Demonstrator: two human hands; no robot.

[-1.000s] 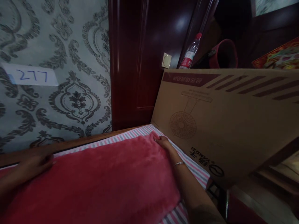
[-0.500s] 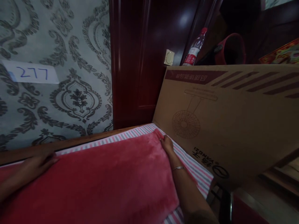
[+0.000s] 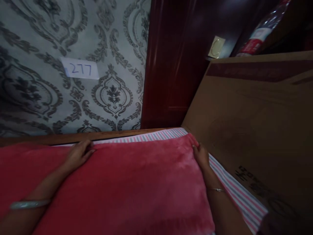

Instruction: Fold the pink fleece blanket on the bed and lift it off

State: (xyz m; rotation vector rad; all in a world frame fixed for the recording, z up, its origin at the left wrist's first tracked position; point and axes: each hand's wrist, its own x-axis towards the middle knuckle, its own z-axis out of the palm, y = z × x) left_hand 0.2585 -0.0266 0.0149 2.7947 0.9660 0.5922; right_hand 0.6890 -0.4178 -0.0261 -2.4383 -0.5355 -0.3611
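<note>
A plush red blanket (image 3: 137, 182) lies spread over a pink, grey and white striped sheet (image 3: 244, 199). At the blanket's far right corner, my right hand (image 3: 201, 156) has its fingers closed on the fabric; a thin bracelet circles that wrist. My left hand (image 3: 79, 153) grips the far edge of the blanket, fingers curled over it, with a pale green bangle on the forearm. Between the two hands the far edge runs nearly straight, and a strip of the striped sheet shows beyond it.
Patterned wallpaper (image 3: 107, 88) with a paper marked 277 (image 3: 83, 69) stands behind the bed's wooden edge (image 3: 117, 133). Right of it is a dark red wooden panel (image 3: 168, 71). A large cardboard box (image 3: 234, 127) borders the right side, with a plastic bottle (image 3: 260, 34) behind its top.
The view has swung left, so the wall paper and box sit farther right. My left hand has come more fully into view on the blanket's far edge; my right hand still holds the corner.
</note>
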